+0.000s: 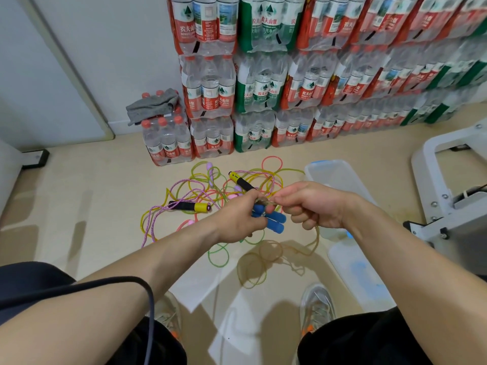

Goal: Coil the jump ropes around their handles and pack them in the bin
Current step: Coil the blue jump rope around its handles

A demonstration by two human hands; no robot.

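Nearest: two bare forearms reach in from the bottom corners of the frame, with a dark cord point(148, 299) draped over the one at lower left; shoes point(316, 306) show below.
Left hand point(237, 219): clenched round the paired blue handles point(274, 221) at frame centre.
Right hand point(313, 206): fingers curled, pinching the translucent rope point(266, 256) right where it meets the handles.
Key relation: the two hands almost touch. The handles' blue ends stick out toward lower right, under the right hand, and the slack rope hangs from that hand to loose loops on the floor below centre.
Judgement: winding looks barely begun, as most of the rope is uncoiled.
Bin point(340, 177): clear plastic, just right of centre, behind the right hand, which is the nearer one.
Other ropes point(208, 185): a tangled pile left of centre, beyond the left hand.
Writing: the stacked bottle packs point(263, 88) across the top read "农夫山泉"; the smaller print is too small to read.
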